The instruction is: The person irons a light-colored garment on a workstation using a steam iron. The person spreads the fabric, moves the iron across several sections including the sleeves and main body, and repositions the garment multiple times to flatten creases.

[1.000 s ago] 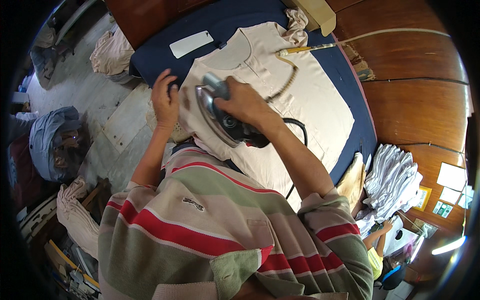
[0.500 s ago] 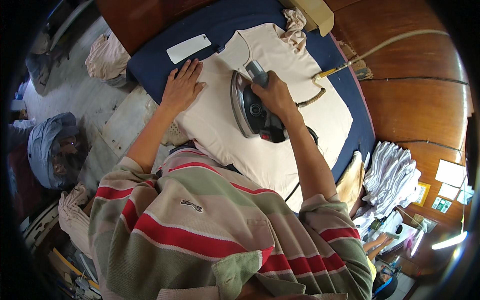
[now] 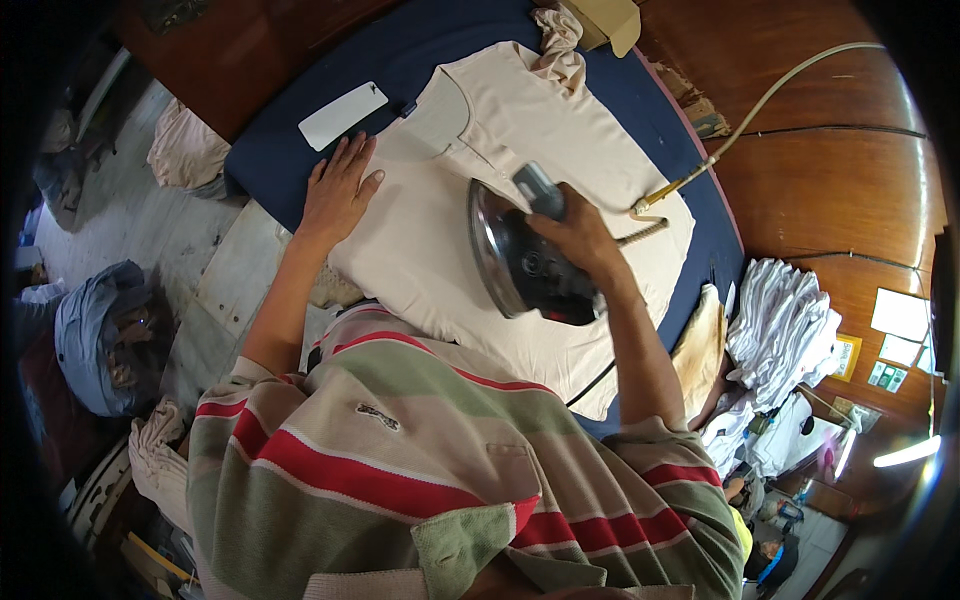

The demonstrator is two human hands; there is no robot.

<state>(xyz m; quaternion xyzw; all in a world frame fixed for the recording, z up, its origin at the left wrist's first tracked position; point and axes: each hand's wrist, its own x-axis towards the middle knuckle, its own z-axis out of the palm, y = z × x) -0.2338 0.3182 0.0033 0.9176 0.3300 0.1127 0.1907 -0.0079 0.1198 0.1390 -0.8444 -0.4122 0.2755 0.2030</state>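
Observation:
A cream shirt [image 3: 410, 250] lies spread over a table with a dark blue cover [image 3: 270, 130]. My right hand [image 3: 580, 235] is wrapped round the grey handle of a black and silver iron [image 3: 525, 260], whose soleplate rests on the shirt's front; the iron is smeared by motion. Flat on the shirt's upper left part lies my left hand [image 3: 342, 190], its fingers stretched out. Just beyond those fingertips a blank white card [image 3: 343, 116] sits on the blue cover. One sleeve of the shirt is bunched at the far end.
A pale hose [image 3: 770, 95] runs from the right toward the iron. White folded garments [image 3: 780, 325] are piled at the right of the table, near a wooden wall [image 3: 800, 200]. A cardboard box [image 3: 605, 22] stands at the far edge. Blue bundled cloth [image 3: 95, 330] is at the left.
The iron in my right hand has slid over the shirt, toward me and to the right. My left hand stays flat on the cloth. The whole view has shifted slightly.

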